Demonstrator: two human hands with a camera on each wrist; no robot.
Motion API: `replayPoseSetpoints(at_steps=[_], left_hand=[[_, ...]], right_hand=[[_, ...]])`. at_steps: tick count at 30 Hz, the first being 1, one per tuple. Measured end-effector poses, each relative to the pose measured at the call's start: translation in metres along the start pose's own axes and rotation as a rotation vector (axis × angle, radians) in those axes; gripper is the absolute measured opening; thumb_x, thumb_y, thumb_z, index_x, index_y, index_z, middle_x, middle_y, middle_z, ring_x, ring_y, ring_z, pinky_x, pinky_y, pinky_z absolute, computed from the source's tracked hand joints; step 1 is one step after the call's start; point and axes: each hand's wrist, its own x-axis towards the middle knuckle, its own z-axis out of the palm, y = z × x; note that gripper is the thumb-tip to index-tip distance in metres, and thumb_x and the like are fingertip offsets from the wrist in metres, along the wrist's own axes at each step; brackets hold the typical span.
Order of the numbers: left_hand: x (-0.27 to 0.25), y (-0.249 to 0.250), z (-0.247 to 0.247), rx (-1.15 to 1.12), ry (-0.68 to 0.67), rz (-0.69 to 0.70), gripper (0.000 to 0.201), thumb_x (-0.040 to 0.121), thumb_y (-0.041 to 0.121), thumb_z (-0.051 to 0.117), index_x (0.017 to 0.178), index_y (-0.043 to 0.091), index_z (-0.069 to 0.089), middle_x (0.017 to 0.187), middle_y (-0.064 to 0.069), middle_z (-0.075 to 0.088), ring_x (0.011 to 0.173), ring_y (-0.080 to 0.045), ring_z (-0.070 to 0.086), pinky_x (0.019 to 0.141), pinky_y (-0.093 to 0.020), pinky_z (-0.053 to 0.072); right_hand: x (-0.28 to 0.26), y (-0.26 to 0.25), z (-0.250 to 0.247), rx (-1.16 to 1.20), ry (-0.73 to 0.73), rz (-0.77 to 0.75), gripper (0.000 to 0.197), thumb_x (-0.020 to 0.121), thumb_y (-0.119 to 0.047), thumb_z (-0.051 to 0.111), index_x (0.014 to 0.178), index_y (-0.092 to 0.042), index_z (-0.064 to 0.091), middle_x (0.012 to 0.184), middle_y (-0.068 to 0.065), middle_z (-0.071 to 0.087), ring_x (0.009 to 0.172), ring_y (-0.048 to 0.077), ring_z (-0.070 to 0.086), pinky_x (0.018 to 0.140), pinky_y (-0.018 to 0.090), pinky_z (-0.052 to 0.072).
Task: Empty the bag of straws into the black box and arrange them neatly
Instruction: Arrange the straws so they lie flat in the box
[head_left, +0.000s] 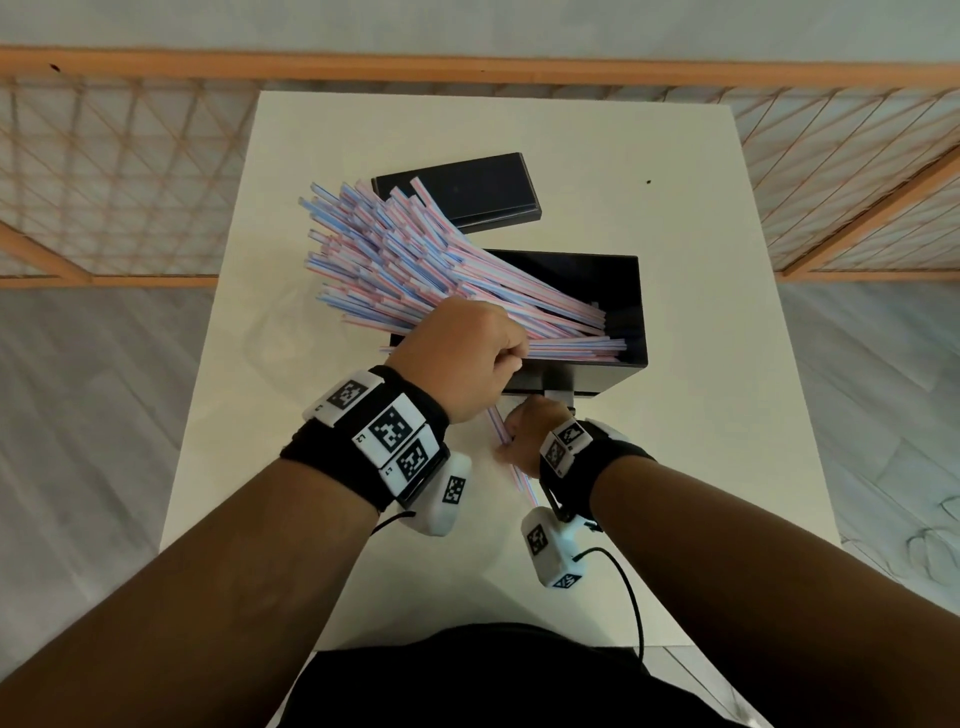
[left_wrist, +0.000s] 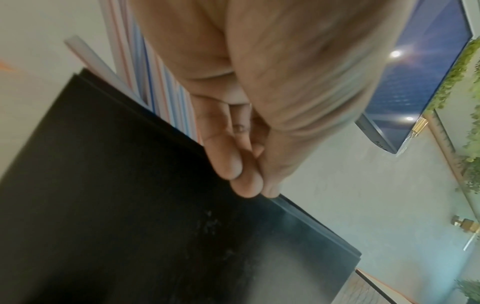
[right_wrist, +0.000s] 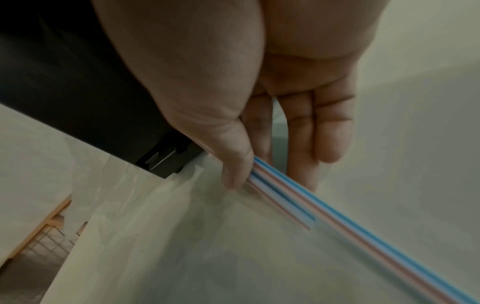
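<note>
Now | left hand (head_left: 464, 358) fisted on straws (head_left: 395, 260); right hand (head_left: 530, 434) pinching loose straws (right_wrist: 337, 222)

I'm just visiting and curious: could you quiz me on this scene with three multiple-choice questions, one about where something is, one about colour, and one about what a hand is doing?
1. Where is the box's lid?
A. On the table beyond the black box
B. Closed on top of the box
C. In the right hand

2. What colours are the straws?
A. Green and yellow
B. Plain black
C. Striped pink, blue and white

3. What is the right hand doing?
A. Lying flat and empty on the table
B. Pinching a few loose straws near the box's front
C. Lifting the lid

Answers: 1 A, the lid lies flat on the white table behind the open black box. 2 C, the stripes show on the fanned bundle held by the left hand. 3 B, the right wrist view shows thumb and fingers closed on them.
</note>
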Motion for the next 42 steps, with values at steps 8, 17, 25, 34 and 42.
replayPoseSetpoints(at_steps=[8,17,25,34,42], left_hand=[[-0.001,0.003,-0.003,-0.040,0.023,-0.028,0.008,0.087,0.010,0.071,0.083,0.010,0.078,0.075,-0.003,0.071,0.069,-0.018,0.063,0.068,-0.029,0.051],[-0.002,0.012,-0.020,-0.213,0.249,-0.062,0.012,0.088,0.025,0.073,0.083,0.015,0.079,0.071,0.007,0.072,0.064,-0.009,0.066,0.063,-0.021,0.055],[-0.012,0.020,-0.061,-0.197,0.038,-0.132,0.046,0.079,0.061,0.073,0.109,0.026,0.075,0.099,0.014,0.072,0.087,-0.001,0.069,0.080,-0.021,0.053],[-0.017,0.009,-0.088,-0.086,0.494,-0.121,0.037,0.084,0.054,0.065,0.083,0.018,0.076,0.075,0.005,0.070,0.069,-0.012,0.064,0.068,-0.028,0.052],[-0.010,0.012,-0.076,-0.535,0.516,-0.204,0.031,0.092,0.034,0.070,0.080,0.006,0.075,0.070,-0.007,0.072,0.062,-0.017,0.064,0.064,-0.031,0.053]], right_hand=[[-0.002,0.022,0.016,-0.044,-0.133,0.019,0.036,0.073,-0.042,0.078,0.064,-0.018,0.052,0.072,-0.005,0.059,0.077,0.022,0.062,0.074,0.030,0.052],[-0.040,0.041,-0.001,-0.032,0.005,-0.213,0.036,0.080,-0.034,0.075,0.113,-0.019,0.070,0.114,-0.003,0.063,0.107,0.019,0.058,0.087,0.025,0.044],[-0.079,0.022,-0.061,0.257,0.153,-0.443,0.016,0.086,-0.007,0.060,0.095,-0.017,0.069,0.079,-0.007,0.071,0.073,0.007,0.068,0.068,0.022,0.054],[-0.100,0.012,-0.103,0.417,0.195,-0.571,0.025,0.095,0.002,0.043,0.087,-0.020,0.053,0.082,0.000,0.063,0.065,0.014,0.063,0.057,0.016,0.047],[-0.100,-0.012,-0.121,0.199,0.606,-0.620,0.034,0.095,-0.048,0.045,0.071,-0.024,0.041,0.056,-0.007,0.042,0.050,0.011,0.041,0.051,0.030,0.036]])
